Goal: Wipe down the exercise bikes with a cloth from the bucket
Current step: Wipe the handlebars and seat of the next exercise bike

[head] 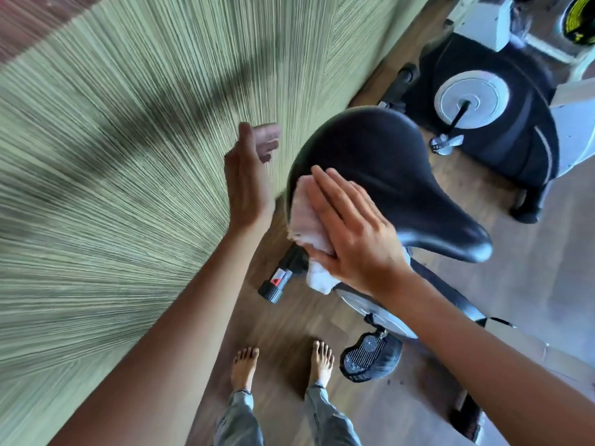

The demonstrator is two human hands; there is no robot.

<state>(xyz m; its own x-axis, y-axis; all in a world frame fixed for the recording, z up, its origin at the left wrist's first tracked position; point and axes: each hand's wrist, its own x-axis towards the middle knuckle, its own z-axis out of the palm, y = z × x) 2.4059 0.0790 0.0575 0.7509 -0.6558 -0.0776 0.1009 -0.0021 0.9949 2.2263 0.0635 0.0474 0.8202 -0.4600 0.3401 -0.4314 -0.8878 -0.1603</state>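
A black bike saddle [386,169] fills the middle of the head view. My right hand [347,230] lies flat with straight fingers on a white cloth [306,217], pressing it against the saddle's rear left edge. Part of the cloth hangs below my palm. My left hand [249,175] is raised in the air just left of the saddle, fingers extended and blurred, holding nothing. Under the saddle I see this bike's silver flywheel disc [363,304] and a black pedal [367,358]. No bucket is in view.
A green ribbed wall [112,156] runs close along the left. A second exercise bike [489,101] stands at the upper right. A black floor stabiliser bar [280,281] with a warning sticker juts out near my bare feet [283,365] on the wooden floor.
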